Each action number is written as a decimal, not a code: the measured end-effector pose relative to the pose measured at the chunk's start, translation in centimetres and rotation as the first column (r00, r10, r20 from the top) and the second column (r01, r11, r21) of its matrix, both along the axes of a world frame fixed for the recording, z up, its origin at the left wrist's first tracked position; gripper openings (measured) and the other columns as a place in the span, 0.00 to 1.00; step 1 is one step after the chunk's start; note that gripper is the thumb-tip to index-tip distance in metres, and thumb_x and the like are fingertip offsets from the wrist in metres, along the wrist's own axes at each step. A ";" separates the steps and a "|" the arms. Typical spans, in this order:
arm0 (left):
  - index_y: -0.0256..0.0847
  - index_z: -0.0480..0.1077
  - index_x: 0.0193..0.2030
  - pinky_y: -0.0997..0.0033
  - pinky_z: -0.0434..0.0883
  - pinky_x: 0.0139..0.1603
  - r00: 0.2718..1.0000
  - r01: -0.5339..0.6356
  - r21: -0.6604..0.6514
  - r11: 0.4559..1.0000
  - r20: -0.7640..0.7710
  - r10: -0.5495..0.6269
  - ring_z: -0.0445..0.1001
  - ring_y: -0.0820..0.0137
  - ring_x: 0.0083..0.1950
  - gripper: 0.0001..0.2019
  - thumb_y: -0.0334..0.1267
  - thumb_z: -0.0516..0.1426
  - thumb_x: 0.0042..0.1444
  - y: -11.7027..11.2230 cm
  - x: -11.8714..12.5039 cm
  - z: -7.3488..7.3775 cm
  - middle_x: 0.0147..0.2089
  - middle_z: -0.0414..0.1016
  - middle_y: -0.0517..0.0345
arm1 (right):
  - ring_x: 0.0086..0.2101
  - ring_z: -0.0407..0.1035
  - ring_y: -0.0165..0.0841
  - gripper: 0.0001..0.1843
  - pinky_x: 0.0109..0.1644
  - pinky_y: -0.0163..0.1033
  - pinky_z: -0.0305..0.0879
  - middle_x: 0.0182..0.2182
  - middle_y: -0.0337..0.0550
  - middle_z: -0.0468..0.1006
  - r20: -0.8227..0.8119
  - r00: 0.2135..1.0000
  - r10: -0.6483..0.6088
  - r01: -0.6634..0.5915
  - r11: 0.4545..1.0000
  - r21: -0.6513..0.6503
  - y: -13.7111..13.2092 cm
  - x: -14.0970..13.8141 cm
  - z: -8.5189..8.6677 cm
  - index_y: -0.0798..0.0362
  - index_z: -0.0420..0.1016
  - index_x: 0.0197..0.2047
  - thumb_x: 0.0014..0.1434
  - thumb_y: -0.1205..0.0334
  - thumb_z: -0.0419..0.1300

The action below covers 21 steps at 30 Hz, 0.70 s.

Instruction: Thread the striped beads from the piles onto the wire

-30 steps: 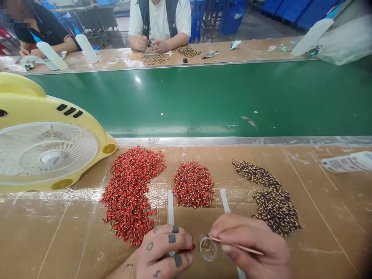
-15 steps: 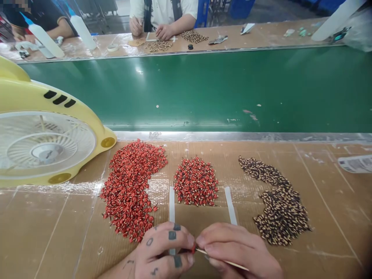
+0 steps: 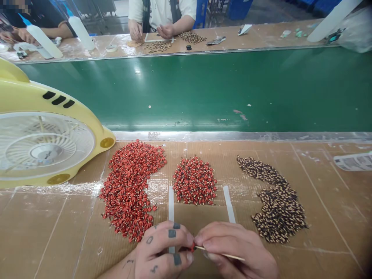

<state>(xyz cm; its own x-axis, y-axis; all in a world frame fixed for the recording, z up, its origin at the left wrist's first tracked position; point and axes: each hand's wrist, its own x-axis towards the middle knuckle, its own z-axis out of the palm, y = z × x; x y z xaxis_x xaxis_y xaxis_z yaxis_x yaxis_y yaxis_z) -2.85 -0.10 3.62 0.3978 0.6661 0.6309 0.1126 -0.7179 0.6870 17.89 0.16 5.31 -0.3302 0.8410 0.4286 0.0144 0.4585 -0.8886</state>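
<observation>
My left hand (image 3: 162, 252) is closed in a pinch on a small red piece (image 3: 192, 247) at the bottom middle of the view. My right hand (image 3: 235, 252) is closed on a thin wooden stick (image 3: 223, 254) whose tip touches that red piece. Just beyond the hands lie a large pile of red pieces (image 3: 130, 190), a smaller red pile (image 3: 195, 181) between two white strips (image 3: 171, 199), and a pile of dark brown and tan pieces (image 3: 276, 205) to the right.
A yellow fan (image 3: 43, 135) lies at the left on the cardboard-covered bench (image 3: 43, 232). A green conveyor belt (image 3: 217, 89) runs across. Two other people work at the far bench (image 3: 261, 35) with white bottles (image 3: 43, 38). A printed paper (image 3: 353, 161) lies far right.
My right hand moved left from a small clear dish until the stick tip met the red piece in my left hand. The dish is no longer visible. The view shifted slightly.
</observation>
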 end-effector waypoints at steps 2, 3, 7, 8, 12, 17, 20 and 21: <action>0.32 0.73 0.41 0.72 0.80 0.42 1.000 0.003 -0.012 1.000 0.003 -0.003 0.80 0.68 0.41 0.05 0.24 0.57 0.61 -0.1 0.0 -0.1 0.40 0.78 0.47 | 0.33 0.79 0.33 0.09 0.36 0.36 0.79 0.33 0.48 0.83 -0.003 1.000 -0.002 0.002 1.000 0.005 0.0 0.0 0.0 0.56 0.77 0.45 0.63 0.71 0.59; 0.32 0.73 0.41 0.72 0.80 0.42 1.000 0.003 -0.015 1.000 0.004 -0.003 0.80 0.68 0.41 0.05 0.24 0.57 0.61 -0.1 0.0 -0.1 0.40 0.78 0.47 | 0.33 0.79 0.33 0.08 0.37 0.36 0.79 0.33 0.48 0.83 -0.003 1.000 -0.004 0.004 1.000 0.008 0.0 0.0 0.0 0.56 0.77 0.45 0.63 0.71 0.59; 0.32 0.73 0.41 0.71 0.80 0.42 1.000 0.006 -0.008 1.000 0.008 -0.006 0.80 0.68 0.42 0.05 0.23 0.57 0.60 -0.3 0.0 -0.3 0.40 0.78 0.47 | 0.33 0.80 0.33 0.08 0.37 0.35 0.79 0.33 0.47 0.84 0.000 1.000 -0.022 0.022 1.000 0.000 -0.1 0.0 0.2 0.56 0.78 0.44 0.62 0.71 0.59; 0.32 0.73 0.41 0.71 0.80 0.42 1.000 0.006 -0.005 1.000 0.012 -0.006 0.80 0.68 0.42 0.05 0.23 0.57 0.60 -0.3 0.0 -0.4 0.40 0.78 0.47 | 0.33 0.80 0.33 0.08 0.37 0.35 0.79 0.33 0.46 0.84 0.004 1.000 -0.028 0.028 1.000 -0.002 -0.1 0.0 0.3 0.56 0.78 0.44 0.62 0.71 0.60; 0.30 0.73 0.40 0.71 0.80 0.43 1.000 -0.004 0.013 1.000 0.024 0.004 0.80 0.67 0.43 0.06 0.21 0.57 0.60 -0.3 0.1 -0.5 0.40 0.78 0.47 | 0.33 0.80 0.32 0.09 0.38 0.33 0.79 0.33 0.46 0.84 0.050 0.996 -0.076 0.075 0.997 0.023 -0.3 -0.2 0.6 0.56 0.77 0.43 0.61 0.73 0.59; 0.30 0.73 0.41 0.69 0.81 0.43 1.000 -0.009 0.006 1.000 0.022 0.009 0.80 0.67 0.43 0.06 0.21 0.57 0.60 -0.2 0.2 -0.5 0.40 0.79 0.46 | 0.33 0.79 0.32 0.09 0.40 0.33 0.79 0.34 0.49 0.83 0.089 0.990 -0.112 0.107 0.993 0.057 -0.5 -0.5 0.5 0.57 0.77 0.42 0.62 0.75 0.56; 0.30 0.73 0.41 0.70 0.81 0.40 0.997 -0.042 0.013 0.999 0.070 0.041 0.81 0.67 0.41 0.05 0.22 0.58 0.59 -0.1 0.6 -0.3 0.39 0.79 0.47 | 0.33 0.79 0.33 0.10 0.38 0.35 0.79 0.34 0.50 0.83 0.043 0.989 -0.140 0.133 0.982 0.136 -0.7 -0.7 0.0 0.58 0.76 0.45 0.63 0.75 0.56; 0.31 0.73 0.41 0.71 0.81 0.39 0.994 -0.052 0.003 0.999 0.095 0.052 0.81 0.68 0.40 0.05 0.22 0.58 0.59 -0.1 0.7 -0.2 0.39 0.79 0.48 | 0.33 0.79 0.33 0.11 0.36 0.35 0.79 0.34 0.50 0.83 0.027 0.989 -0.146 0.140 0.976 0.168 -0.8 -0.8 -0.1 0.57 0.76 0.46 0.63 0.75 0.57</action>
